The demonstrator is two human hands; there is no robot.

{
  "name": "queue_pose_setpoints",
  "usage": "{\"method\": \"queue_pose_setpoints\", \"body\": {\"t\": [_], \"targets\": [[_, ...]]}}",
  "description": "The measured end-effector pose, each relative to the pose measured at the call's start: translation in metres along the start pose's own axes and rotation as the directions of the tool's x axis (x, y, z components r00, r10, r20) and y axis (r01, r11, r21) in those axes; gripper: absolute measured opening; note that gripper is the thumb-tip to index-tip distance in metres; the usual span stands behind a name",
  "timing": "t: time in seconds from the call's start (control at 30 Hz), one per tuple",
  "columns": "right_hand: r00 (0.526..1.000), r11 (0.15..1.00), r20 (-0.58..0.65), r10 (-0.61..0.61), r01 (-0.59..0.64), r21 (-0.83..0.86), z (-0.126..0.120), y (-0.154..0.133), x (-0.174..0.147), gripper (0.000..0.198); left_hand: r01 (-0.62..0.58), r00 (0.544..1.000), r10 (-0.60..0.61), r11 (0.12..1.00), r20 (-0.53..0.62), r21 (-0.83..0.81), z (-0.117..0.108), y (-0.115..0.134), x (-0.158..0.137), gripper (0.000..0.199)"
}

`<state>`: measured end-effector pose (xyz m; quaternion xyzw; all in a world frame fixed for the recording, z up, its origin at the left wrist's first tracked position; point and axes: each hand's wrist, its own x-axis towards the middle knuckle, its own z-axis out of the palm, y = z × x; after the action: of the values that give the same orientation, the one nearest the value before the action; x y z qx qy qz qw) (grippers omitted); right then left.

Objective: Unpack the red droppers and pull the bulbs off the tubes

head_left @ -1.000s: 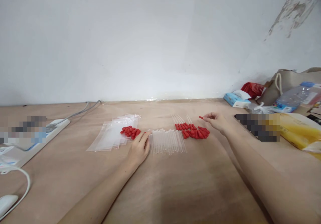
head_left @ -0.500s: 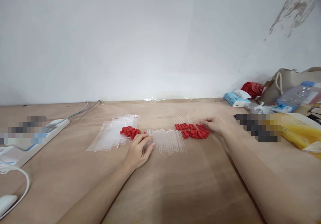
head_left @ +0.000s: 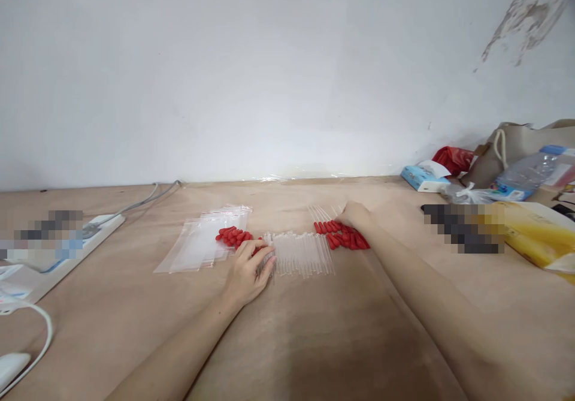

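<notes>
A row of clear thin tubes (head_left: 299,254) lies side by side on the table in front of me. My left hand (head_left: 245,272) rests at the row's left end, thumb and fingers apart around the end tubes. Just behind it, a pile of red rubber bulbs (head_left: 233,235) sits on clear zip bags (head_left: 191,245). Beyond the row's right end, several droppers with red bulbs (head_left: 326,227) lie with their clear stems pointing to the wall. My right hand (head_left: 354,214) bends over their right side, fingertips drawn together; what they grip is hidden. More red bulbs (head_left: 353,240) show below it.
A white power strip (head_left: 101,230) with cables lies at left. On the right are a blue tissue pack (head_left: 424,178), a plastic bottle (head_left: 530,170), a yellow package (head_left: 534,233) and a blurred dark object (head_left: 462,230). The wall stands behind the table.
My right hand has moved left from beside the red bulbs to over the droppers' right side, its fingers closing together. The left hand has hardly moved.
</notes>
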<state>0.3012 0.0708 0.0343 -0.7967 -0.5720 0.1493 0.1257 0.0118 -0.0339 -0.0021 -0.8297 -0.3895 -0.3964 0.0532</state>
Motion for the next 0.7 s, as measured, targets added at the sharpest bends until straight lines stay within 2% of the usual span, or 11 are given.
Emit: {"method": "queue_pose_setpoints", "body": {"t": [0.1,0.2,0.3,0.4,0.43,0.47,0.53,0.57,0.63,0.7], "targets": [[1.0,1.0,0.01,0.014,-0.013,-0.014,-0.003,-0.004,0.002,0.016,-0.004,1.0,0.004,1.0,-0.001,-0.006,0.0,0.0,0.0,0.018],[1.0,1.0,-0.013,-0.026,0.026,0.016,-0.014,-0.008,-0.003,0.013,-0.006,1.0,0.006,1.0,0.0,-0.012,0.001,-0.001,0.0,0.018],[0.988,0.986,-0.074,-0.137,0.143,0.083,-0.025,-0.012,-0.022,0.022,-0.001,1.0,0.001,1.0,-0.011,0.007,0.001,0.0,0.0,0.023],[0.941,0.934,-0.17,-0.293,0.319,0.162,-0.021,-0.014,-0.056,0.026,0.016,0.999,-0.015,0.999,-0.038,0.037,0.0,0.001,0.0,0.033],[0.873,0.859,-0.243,-0.423,0.472,0.2,-0.016,-0.014,-0.069,0.025,0.025,0.999,-0.022,0.999,-0.05,0.046,0.0,0.002,0.0,0.038],[0.806,0.793,-0.305,-0.507,0.575,0.2,-0.008,-0.013,-0.083,0.023,0.03,0.997,-0.026,0.998,-0.068,0.057,-0.001,0.003,0.001,0.042],[0.66,0.69,-0.401,-0.636,0.719,0.089,0.011,-0.009,-0.108,0.019,0.016,0.992,-0.004,0.996,-0.122,0.09,-0.003,0.005,0.001,0.051],[0.56,0.611,-0.42,-0.715,0.791,0.015,0.021,-0.008,-0.118,0.017,-0.016,0.989,0.033,0.993,-0.144,0.114,-0.005,0.007,0.002,0.054],[0.396,0.483,-0.434,-0.809,0.868,-0.11,0.04,-0.004,-0.135,0.013,-0.133,0.977,0.158,0.975,-0.14,0.176,-0.007,0.011,0.002,0.054],[0.297,0.404,-0.438,-0.848,0.898,-0.174,0.054,-0.001,-0.144,0.011,-0.282,0.95,0.303,0.936,-0.074,0.212,-0.007,0.016,0.002,0.042]]}}
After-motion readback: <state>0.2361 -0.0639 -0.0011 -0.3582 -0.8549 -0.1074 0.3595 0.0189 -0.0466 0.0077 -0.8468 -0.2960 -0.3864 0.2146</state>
